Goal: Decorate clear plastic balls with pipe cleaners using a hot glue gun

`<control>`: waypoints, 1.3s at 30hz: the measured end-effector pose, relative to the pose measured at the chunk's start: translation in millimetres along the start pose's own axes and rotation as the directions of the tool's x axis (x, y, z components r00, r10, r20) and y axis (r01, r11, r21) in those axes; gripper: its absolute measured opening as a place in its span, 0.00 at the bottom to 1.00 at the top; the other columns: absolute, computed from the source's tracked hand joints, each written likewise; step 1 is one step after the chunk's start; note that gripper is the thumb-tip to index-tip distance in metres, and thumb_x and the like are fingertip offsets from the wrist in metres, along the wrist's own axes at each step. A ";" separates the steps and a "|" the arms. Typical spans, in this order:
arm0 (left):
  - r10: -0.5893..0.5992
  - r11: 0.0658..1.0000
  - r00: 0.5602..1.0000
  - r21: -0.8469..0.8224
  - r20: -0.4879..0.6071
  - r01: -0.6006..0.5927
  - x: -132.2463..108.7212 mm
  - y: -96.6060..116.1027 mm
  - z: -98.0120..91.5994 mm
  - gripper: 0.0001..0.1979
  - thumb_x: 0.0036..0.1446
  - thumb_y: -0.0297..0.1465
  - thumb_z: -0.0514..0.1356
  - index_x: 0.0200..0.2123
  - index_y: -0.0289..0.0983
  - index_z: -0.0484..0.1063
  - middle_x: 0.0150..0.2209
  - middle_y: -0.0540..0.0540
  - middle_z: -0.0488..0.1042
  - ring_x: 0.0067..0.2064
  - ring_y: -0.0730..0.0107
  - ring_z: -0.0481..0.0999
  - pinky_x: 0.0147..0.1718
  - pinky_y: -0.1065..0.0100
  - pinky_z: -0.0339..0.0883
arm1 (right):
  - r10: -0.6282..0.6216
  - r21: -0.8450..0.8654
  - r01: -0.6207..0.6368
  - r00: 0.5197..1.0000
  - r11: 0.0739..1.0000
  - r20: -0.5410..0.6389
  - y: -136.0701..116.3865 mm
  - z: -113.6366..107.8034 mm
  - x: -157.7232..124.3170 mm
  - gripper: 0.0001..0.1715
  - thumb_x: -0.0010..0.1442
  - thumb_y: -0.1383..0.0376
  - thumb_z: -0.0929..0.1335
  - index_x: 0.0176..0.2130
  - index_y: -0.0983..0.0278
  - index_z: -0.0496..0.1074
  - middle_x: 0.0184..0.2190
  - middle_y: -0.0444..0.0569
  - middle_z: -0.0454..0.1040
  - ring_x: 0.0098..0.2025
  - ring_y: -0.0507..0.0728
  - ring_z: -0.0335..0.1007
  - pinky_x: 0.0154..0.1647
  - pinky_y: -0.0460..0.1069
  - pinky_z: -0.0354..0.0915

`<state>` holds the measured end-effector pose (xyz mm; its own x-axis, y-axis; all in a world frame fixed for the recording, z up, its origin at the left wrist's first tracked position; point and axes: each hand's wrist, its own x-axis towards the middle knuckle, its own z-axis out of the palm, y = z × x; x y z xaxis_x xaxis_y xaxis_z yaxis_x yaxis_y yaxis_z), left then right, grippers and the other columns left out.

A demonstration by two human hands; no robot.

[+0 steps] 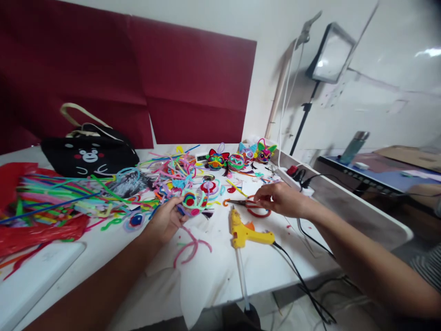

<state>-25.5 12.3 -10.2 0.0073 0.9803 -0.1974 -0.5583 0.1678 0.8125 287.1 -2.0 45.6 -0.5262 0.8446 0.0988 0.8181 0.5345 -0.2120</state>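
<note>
My left hand (167, 219) is closed around the edge of a colourful pipe-cleaner craft (193, 201) with round coils of pink, red, green and blue. My right hand (280, 197) has its fingers curled at the red-orange handles of a pair of scissors (257, 210), whose dark blades point left. Just in front of the scissors, a yellow hot glue gun (250, 232) lies on the white table with a clear glue stick (241, 271) sticking out towards me. Loose pink pipe cleaners (190, 250) lie below my left hand.
Bundles of pipe cleaners (65, 195) spill from red plastic at left, before a black bag (90, 154). Finished pipe-cleaner heads (217, 161) stand at the back. A power strip (298, 181) sits by the raised right edge (347, 207); the glue gun's cord (296, 271) hangs over the front.
</note>
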 end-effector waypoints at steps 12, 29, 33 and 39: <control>0.028 0.991 0.996 -0.135 0.083 -0.017 2.7 11.0 -4.4 0.02 0.54 0.25 0.58 0.32 0.37 0.69 0.26 0.53 0.74 0.21 0.75 0.71 0.12 0.74 0.58 | 0.159 -0.127 -0.155 0.987 0.980 0.019 25.6 54.8 -0.1 0.13 0.61 0.68 0.64 0.42 0.65 0.77 0.43 0.54 0.76 0.41 0.57 0.74 0.40 0.47 0.64; -0.023 0.984 0.996 -0.173 0.087 0.038 12.1 20.5 -13.0 0.09 0.62 0.29 0.51 0.33 0.37 0.69 0.27 0.49 0.76 0.19 0.72 0.71 0.10 0.74 0.58 | 0.161 -0.109 -0.168 0.985 0.980 -0.067 32.8 62.6 -1.2 0.14 0.59 0.73 0.65 0.42 0.65 0.76 0.41 0.55 0.76 0.41 0.57 0.73 0.40 0.47 0.65; -0.053 0.989 0.996 -0.136 0.067 0.061 12.4 19.7 -10.9 0.13 0.64 0.29 0.47 0.34 0.36 0.70 0.26 0.47 0.76 0.18 0.72 0.71 0.09 0.73 0.59 | 0.143 -0.061 -0.147 0.987 0.987 -0.077 25.4 54.8 -7.9 0.15 0.58 0.75 0.64 0.42 0.65 0.76 0.41 0.54 0.76 0.41 0.56 0.74 0.40 0.46 0.66; -0.106 0.989 0.994 -0.108 0.004 0.105 9.2 18.2 -8.7 0.12 0.63 0.28 0.49 0.30 0.35 0.69 0.25 0.45 0.75 0.18 0.71 0.71 0.09 0.74 0.58 | -0.077 0.225 0.081 0.997 0.971 -0.029 -8.1 48.4 -29.3 0.10 0.60 0.71 0.65 0.41 0.64 0.74 0.42 0.51 0.76 0.45 0.56 0.72 0.47 0.49 0.67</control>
<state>-42.8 23.5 -2.0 0.0697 0.9575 -0.2798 -0.6406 0.2580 0.7232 284.7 -32.5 -2.6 -0.5805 0.8017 0.1428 0.6994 0.5807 -0.4167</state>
